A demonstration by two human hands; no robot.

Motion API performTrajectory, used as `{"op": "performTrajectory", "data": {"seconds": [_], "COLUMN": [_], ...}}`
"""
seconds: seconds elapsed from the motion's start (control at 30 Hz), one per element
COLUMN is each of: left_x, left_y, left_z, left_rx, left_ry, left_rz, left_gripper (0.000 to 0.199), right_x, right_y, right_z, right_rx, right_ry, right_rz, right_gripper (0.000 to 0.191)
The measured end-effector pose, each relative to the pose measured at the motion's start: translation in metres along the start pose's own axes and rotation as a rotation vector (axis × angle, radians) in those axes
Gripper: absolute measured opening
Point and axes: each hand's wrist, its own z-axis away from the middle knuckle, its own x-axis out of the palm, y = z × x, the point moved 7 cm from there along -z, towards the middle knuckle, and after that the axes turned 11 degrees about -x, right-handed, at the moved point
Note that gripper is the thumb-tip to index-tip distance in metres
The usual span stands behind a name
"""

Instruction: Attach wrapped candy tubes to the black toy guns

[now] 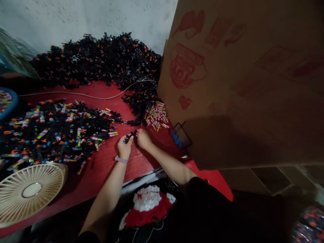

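My left hand [124, 147], with a band on its wrist, is closed around a small black plastic toy [130, 137] with blue tips. Close beside it, my right hand [143, 138] is closed in a pinch at the toy's other end. A bit of pink [137, 133] shows at its fingertips, seemingly a small wrapped candy roll. Just beyond the right hand lies a pile of pink and yellow candy rolls [157, 115]. To the left spreads a heap of black toys with candy rolls fitted [58, 125]. Both hands are just above the red tabletop [144, 158].
A large heap of black toys [106, 60] lies against the wall, a thin cable [101, 98] in front. A big cardboard box [227, 94] stands right, behind a small black stand [189, 143]. A beige fan [50, 182] and blue basin [15, 101] are left.
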Motion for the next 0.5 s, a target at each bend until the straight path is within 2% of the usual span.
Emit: {"op": "performTrajectory", "data": {"seconds": [0.1,0.23,0.33,0.43,0.5], "left_x": [-0.001,-0.009,-0.023,-0.035,-0.037], "left_y": [0.002,0.004,0.008,0.01,0.011], "left_z": [-0.001,0.007,0.031,0.066,0.088], "left_rx": [-0.044,-0.113,-0.155,-0.201,-0.236], "left_ry": [0.02,0.01,-0.022,-0.084,-0.147], "left_rz": [0.083,0.182,0.186,0.156,0.143], "left_gripper": [0.032,0.044,0.048,0.048,0.049], "right_x": [0.001,-0.002,-0.003,-0.005,-0.01], "right_y": [0.0,0.015,0.029,0.026,0.011], "right_z": [0.034,0.066,0.077,0.087,0.095], "right_rx": [-0.061,-0.036,0.07,0.132,0.086], "right_ry": [0.051,0.226,0.331,0.337,0.27], "right_rz": [-0.019,-0.257,-0.678,-1.078,-1.176], "right_gripper": [0.032,0.027,0.02,0.036,0.047]}}
